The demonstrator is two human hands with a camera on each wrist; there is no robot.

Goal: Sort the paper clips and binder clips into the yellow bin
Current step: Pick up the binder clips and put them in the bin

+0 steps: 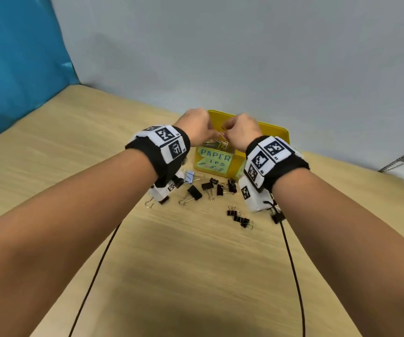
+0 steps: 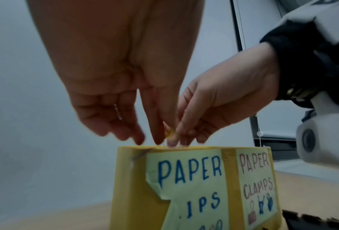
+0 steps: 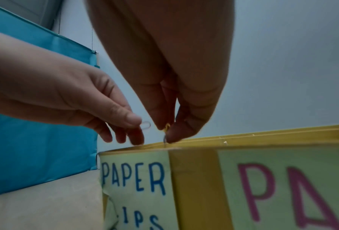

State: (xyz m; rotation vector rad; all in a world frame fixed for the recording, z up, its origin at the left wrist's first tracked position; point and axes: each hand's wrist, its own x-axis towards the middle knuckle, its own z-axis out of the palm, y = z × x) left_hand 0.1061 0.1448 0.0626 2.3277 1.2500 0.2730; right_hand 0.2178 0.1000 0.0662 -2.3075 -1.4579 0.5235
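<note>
Yellow bin (image 1: 272, 133), smooth-walled, at bench's far edge; pale green notes (image 2: 186, 179) reading "PAPER ...IPS" and "PAPER CLAMPS". Thin wire paper clips (image 1: 216, 144) heaped in left compartment. Left hand (image 1: 195, 126) pinching a silvery clip (image 3: 145, 125); right hand (image 1: 241, 132) pinching a yellow clip (image 3: 167, 126) hanging downward. Black binder clips (image 1: 210, 188) scattered before bin's near wall.

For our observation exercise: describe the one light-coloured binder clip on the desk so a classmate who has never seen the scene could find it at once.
Start at the yellow bin near the far edge of the wooden desk. Binder clips lie scattered on the desk in front of it. The pale clip lies nearest the bin's left front corner, below the "PAPER" label, beside the left wrist; its body is pale blue-white, while every neighbour is black.
</note>
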